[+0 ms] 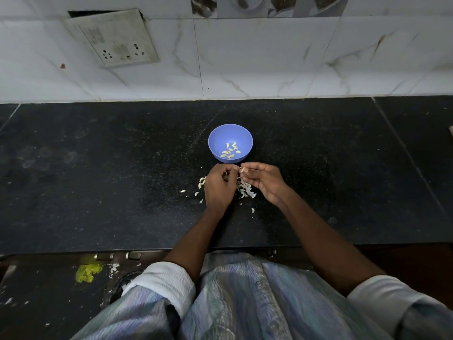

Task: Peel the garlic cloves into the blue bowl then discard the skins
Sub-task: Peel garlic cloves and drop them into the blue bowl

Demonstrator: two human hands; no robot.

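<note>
Both hands, left hand [219, 186] and right hand [263, 179], pinched a garlic clove [243, 169] near the blue bowl [215, 141] mid-table [98, 168], above the skins [245, 190].

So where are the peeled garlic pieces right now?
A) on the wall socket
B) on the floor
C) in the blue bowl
C: the pale peeled garlic cloves lie at the bottom of the blue bowl, just beyond both hands on the dark counter.
</note>
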